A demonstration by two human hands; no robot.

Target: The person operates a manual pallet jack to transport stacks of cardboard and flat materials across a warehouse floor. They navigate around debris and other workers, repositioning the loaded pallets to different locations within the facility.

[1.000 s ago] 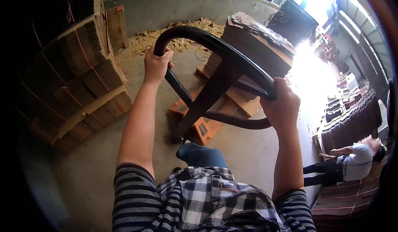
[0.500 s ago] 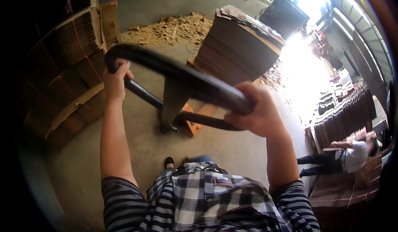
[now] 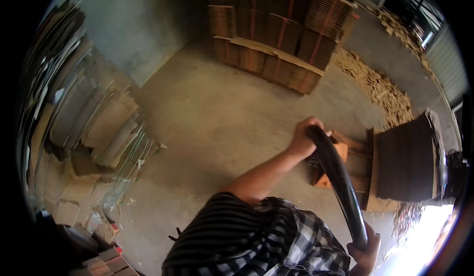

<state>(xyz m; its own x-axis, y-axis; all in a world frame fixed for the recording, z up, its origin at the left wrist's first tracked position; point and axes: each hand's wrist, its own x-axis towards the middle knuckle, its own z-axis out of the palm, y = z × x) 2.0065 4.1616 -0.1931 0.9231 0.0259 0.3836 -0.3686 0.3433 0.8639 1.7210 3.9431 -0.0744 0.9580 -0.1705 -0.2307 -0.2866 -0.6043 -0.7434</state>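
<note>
Both my hands hold the black loop handle (image 3: 339, 180) of an orange pallet jack (image 3: 340, 147), off to the right of my body. My left hand (image 3: 303, 139) is closed round the far end of the loop, its arm stretched across my front. At the near end, my right hand (image 3: 369, 250) wraps round the loop, close to the lower edge of the picture. Past the handle, the jack stands beside a wooden pallet (image 3: 359, 182) that carries a tall stack of brown cardboard sheets (image 3: 407, 160). The handle partly hides the jack's body.
Strapped cardboard bundles (image 3: 276, 39) are piled at the back. Against the left wall leans a ragged heap of flattened cardboard (image 3: 94, 118). Cardboard scraps (image 3: 380, 86) lie along the far right wall. Concrete floor (image 3: 217, 103) stretches between the stacks; bright light (image 3: 419, 246) falls at lower right.
My view has swung to the left, so the handle and loaded pallet now sit at the right. The leaning cardboard has come into view. Both hands keep their grip on the handle.
</note>
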